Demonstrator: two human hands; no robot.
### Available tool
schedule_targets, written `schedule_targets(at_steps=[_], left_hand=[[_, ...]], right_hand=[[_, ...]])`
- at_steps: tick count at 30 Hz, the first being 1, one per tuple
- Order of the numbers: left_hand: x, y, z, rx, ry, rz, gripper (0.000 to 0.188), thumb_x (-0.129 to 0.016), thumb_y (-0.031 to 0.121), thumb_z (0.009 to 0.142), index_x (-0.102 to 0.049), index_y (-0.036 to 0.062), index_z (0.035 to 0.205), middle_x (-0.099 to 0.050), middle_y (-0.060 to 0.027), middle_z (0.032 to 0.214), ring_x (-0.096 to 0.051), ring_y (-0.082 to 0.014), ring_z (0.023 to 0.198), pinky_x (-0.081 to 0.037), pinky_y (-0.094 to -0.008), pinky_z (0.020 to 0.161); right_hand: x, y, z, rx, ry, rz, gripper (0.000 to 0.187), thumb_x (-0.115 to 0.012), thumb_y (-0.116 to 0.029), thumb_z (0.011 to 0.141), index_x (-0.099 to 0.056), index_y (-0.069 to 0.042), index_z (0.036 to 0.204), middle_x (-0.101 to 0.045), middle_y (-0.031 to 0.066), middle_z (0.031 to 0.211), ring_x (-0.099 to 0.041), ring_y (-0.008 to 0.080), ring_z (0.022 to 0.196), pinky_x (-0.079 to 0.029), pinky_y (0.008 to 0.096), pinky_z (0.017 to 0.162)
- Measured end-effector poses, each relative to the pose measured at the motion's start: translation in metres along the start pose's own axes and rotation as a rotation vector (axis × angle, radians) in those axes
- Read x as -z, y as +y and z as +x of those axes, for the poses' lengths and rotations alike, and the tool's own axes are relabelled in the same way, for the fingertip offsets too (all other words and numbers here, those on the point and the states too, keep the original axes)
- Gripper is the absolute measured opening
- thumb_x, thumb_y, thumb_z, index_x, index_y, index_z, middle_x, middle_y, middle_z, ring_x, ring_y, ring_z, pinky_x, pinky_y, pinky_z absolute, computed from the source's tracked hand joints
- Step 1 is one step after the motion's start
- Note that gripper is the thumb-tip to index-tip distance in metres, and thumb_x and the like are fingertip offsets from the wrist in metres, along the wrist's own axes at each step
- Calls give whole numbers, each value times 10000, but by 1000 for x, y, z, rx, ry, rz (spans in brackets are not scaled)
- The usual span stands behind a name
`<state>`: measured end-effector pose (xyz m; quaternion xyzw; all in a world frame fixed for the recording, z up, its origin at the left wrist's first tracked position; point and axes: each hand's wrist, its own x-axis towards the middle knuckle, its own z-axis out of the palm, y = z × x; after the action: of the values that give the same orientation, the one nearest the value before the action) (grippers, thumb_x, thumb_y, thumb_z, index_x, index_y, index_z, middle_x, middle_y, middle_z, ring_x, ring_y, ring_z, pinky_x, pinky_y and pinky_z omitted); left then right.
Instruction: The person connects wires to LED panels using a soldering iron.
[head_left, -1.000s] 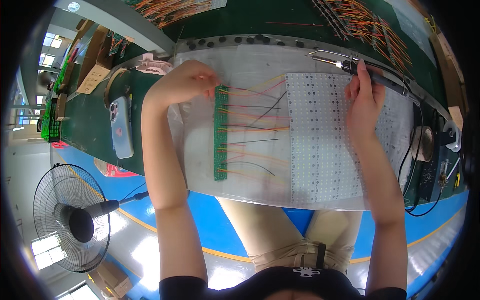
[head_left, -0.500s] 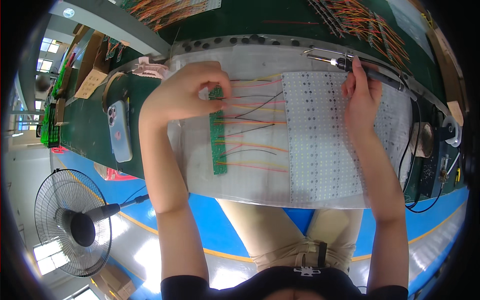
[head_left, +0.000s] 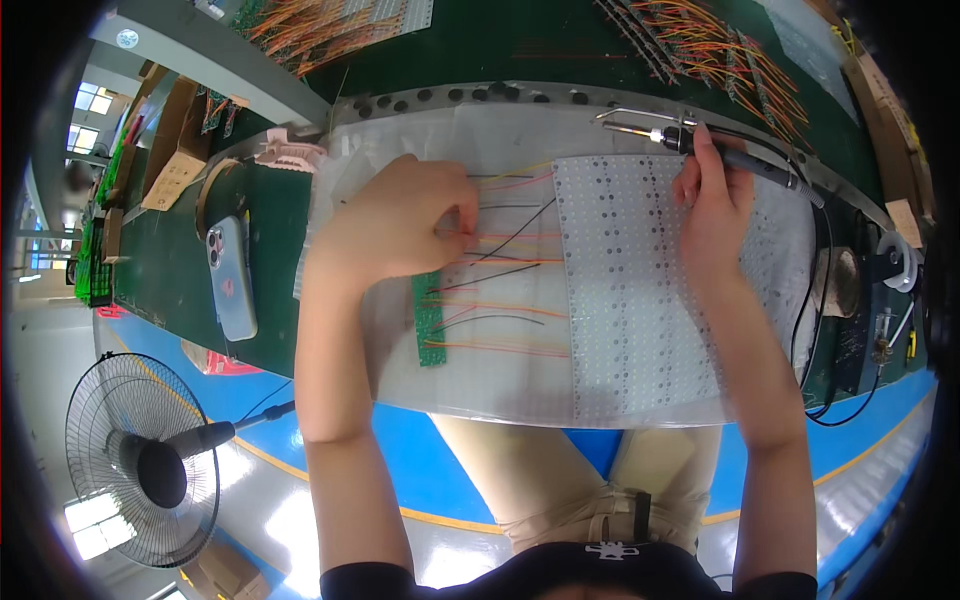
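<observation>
My left hand (head_left: pixel 405 220) is closed in a pinch over the upper part of a narrow green circuit board (head_left: pixel 430 325), its fingertips on a thin wire. The hand covers the board's upper half. Several red, yellow, orange and black wires (head_left: pixel 500 307) stretch from the board toward a pale dotted sheet of boards (head_left: pixel 635 290) on the right. In my right hand (head_left: pixel 715 205) is a soldering iron (head_left: pixel 755 162), held above the sheet's upper right part. Its metal tip, with a thin bent tube alongside, points left, clear of the wires.
A translucent mat (head_left: pixel 480 385) lies under the work. To the left are a phone (head_left: pixel 233 280), a pink object (head_left: pixel 290 150) and a standing fan (head_left: pixel 145 460). Wired boards (head_left: pixel 720 60) lie at the back. A solder spool (head_left: pixel 900 265) and the iron's cable are at the right.
My left hand has shifted slightly right and down along the board, covering more of its upper part. My right hand still holds the iron in nearly the same place.
</observation>
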<state>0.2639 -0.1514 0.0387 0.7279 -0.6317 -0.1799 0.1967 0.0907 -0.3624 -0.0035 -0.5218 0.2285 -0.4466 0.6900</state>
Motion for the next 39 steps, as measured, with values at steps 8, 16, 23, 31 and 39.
schedule_targets(at_steps=[8, 16, 23, 31, 39], left_hand=[[-4, 9, 11, -55, 26, 5, 98, -623, 47, 663, -545, 29, 721, -528, -88, 740, -523, -249, 675, -400, -344, 621], [-11, 12, 19, -73, 39, -4, 95, -602, 34, 679, -548, 35, 756, -526, -74, 644, -516, -242, 639, -405, -340, 610], [-10, 19, 21, -8, 128, -35, 90, -600, 31, 679, -590, 28, 768, -507, -77, 583, -501, -219, 563, -389, -327, 536], [-9, 22, 21, 43, 139, -79, 75, -613, 29, 699, -599, 31, 773, -495, -58, 575, -467, -172, 506, -365, -281, 472], [-27, 15, 29, -5, 253, -2, 84, -610, 10, 717, -575, 15, 793, -522, -64, 623, -501, -159, 549, -402, -264, 505]], right_hand=[[-1, 0, 1, -2, -11, 33, 96, -586, -153, 869, -516, -88, 862, -396, -45, 558, -335, 31, 466, -294, 207, 428], [0, 2, 2, 9, -20, 33, 105, -585, -147, 867, -504, -83, 853, -400, -44, 562, -341, 27, 468, -301, 201, 423], [2, 3, 2, 12, -44, 36, 110, -589, -153, 865, -507, -82, 845, -398, -46, 562, -341, 25, 471, -300, 200, 423], [2, 3, 1, 4, -31, 25, 111, -591, -154, 864, -512, -79, 841, -404, -44, 562, -339, 26, 469, -303, 203, 423], [2, 2, 0, 17, -67, 60, 112, -603, -153, 851, -526, -74, 835, -399, -40, 536, -334, 32, 453, -287, 207, 412]])
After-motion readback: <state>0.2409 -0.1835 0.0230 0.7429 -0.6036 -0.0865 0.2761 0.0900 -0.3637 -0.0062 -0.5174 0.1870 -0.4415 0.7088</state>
